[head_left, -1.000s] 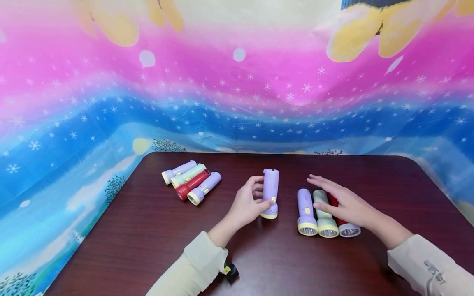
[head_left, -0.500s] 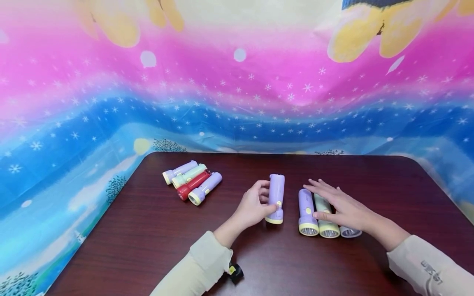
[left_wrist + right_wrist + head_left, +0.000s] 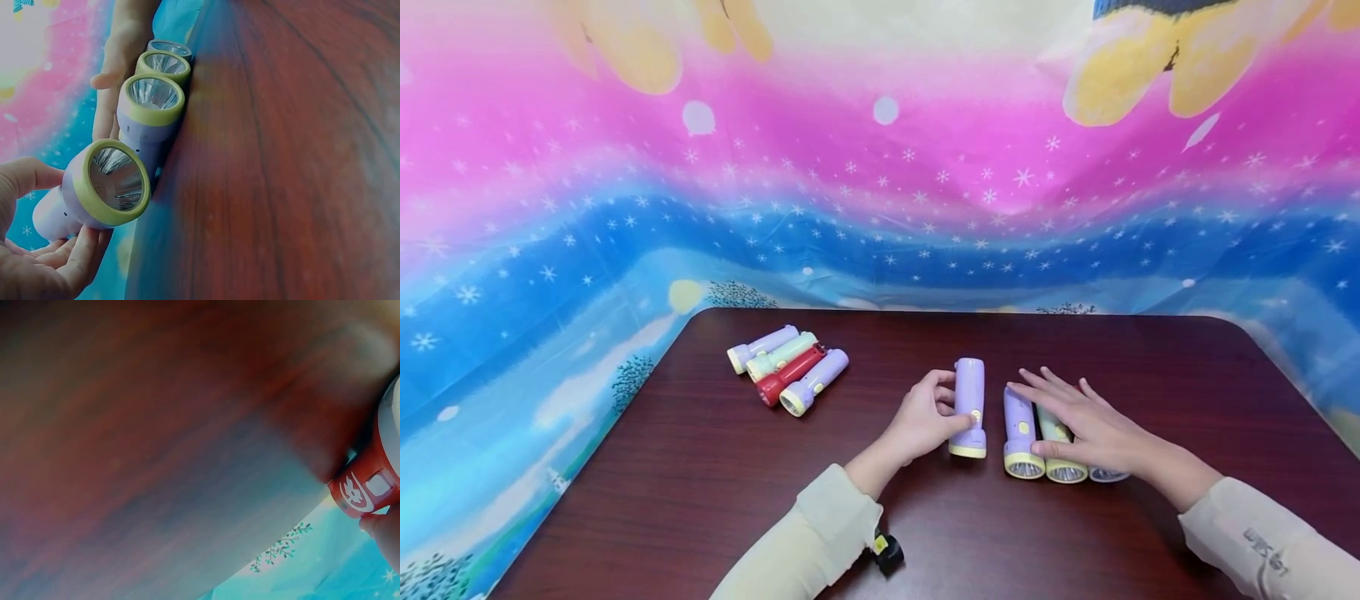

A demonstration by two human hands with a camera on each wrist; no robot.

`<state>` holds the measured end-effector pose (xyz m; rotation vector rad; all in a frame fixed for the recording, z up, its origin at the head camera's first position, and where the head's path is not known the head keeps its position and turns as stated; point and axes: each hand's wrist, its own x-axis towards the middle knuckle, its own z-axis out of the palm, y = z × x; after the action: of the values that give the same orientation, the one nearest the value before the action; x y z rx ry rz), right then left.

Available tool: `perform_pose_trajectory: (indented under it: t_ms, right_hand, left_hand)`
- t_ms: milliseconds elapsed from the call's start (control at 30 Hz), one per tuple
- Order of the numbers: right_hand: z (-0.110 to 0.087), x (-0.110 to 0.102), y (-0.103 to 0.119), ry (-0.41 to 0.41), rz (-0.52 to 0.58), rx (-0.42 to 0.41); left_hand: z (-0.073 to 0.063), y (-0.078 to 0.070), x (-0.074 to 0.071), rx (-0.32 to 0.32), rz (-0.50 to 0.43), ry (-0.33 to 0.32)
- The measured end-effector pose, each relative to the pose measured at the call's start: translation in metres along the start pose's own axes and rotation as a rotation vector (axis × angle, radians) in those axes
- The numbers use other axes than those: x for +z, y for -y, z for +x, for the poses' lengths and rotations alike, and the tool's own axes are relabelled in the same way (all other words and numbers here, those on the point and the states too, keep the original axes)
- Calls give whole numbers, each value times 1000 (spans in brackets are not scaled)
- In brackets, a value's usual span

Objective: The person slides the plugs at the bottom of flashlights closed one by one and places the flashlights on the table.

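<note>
My left hand grips a purple flashlight with a pale yellow rim, thumb by its yellow switch, lens end toward me. In the left wrist view its lens faces the camera, tilted, with fingers below and the thumb above. Just right of it lies a row: another purple flashlight, a pale green flashlight and a red flashlight with a greyish head. My right hand spreads over this row with straight fingers, hiding much of the green and red ones. The right wrist view shows the red flashlight's body.
Several flashlights lie side by side at the table's back left: a purple one, a green one, a red one and another purple one. Behind the dark wooden table hangs a colourful printed cloth.
My left hand has carried the purple flashlight rightward and toward me, closer to the row. My right hand has shifted slightly left and lower over the row.
</note>
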<state>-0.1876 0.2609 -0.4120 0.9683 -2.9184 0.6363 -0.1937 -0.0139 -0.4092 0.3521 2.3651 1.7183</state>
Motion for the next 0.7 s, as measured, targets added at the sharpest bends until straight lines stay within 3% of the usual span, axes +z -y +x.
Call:
perform_pose_trajectory:
  t_ms: [367,700]
  right_hand:
    - [-1,1,2,26,-44,24]
    - [-1,3,4,24,-80,24]
  left_hand:
    - [3,1,11,-89,-48,40]
    - [8,4,19,-160,-36,51]
